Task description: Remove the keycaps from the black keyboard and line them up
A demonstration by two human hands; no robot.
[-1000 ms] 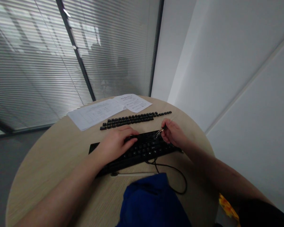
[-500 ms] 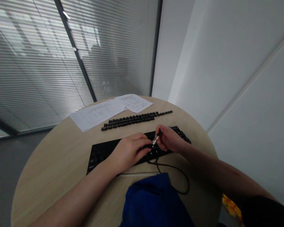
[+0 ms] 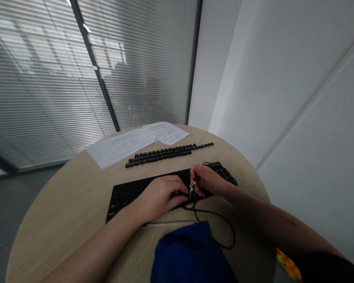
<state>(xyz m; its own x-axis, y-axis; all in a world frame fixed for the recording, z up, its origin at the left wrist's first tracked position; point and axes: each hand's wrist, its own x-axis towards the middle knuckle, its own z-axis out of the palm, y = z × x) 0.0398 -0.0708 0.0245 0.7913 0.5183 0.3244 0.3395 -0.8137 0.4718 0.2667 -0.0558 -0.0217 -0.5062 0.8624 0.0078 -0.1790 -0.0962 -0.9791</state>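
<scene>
A black keyboard [image 3: 129, 194] lies across the table in front of me, with some keys gone from its middle and lower part. My left hand [image 3: 163, 196] rests on it, fingers curved and thumb a little apart, close to the tool's tip. In my right hand [image 3: 205, 179] is a small keycap puller [image 3: 192, 186] with a dark handle and shiny metal prongs, pointing down at the keyboard's lower middle keys. My fingers and the dark keys hide what the prongs touch.
Loose black keycaps [image 3: 162, 154] stand in rows behind the keyboard. Printed sheets [image 3: 120, 147] lie at the table's far left. A black cable [image 3: 228, 224] loops in front, near blue cloth [image 3: 188, 251]. The round table [image 3: 50, 220] stands by a white wall [image 3: 283, 78] and blinds.
My right hand and the keycap puller have moved slightly down and left, bringing the prongs lower and more upright. My left hand stays about the same. The whole view has shifted a little.
</scene>
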